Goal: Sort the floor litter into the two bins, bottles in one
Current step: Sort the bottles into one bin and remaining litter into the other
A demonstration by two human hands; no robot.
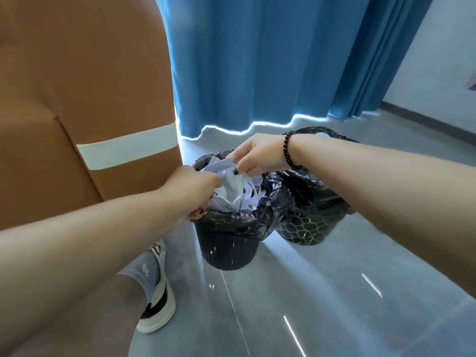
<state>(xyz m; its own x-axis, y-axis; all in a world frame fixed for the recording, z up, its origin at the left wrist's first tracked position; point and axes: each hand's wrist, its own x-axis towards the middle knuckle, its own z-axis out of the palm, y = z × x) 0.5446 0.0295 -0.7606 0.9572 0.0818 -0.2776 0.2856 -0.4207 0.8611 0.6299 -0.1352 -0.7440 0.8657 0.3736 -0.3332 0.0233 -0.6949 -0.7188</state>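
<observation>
Both forearms reach to 12 o'clock: left hand [192, 193] and right hand [253, 155] pinch crumpled paper [231, 181]; release it low inside the ribbed bin [226, 249].

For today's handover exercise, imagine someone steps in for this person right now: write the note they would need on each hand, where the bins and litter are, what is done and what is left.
Left hand: grips crumpled white paper over the ribbed black bin.
Right hand: pinches the upper edge of the same paper.
Ribbed bin: black liner, beside the brown sofa, paper waste heaped to its rim.
Patterned bin: stands to its right, touching it; contents hidden by its liner.
Done: paper is gathered at the ribbed bin.
Left: let go so the paper drops in. No bottles or other litter show on the floor in view; check elsewhere.
</observation>
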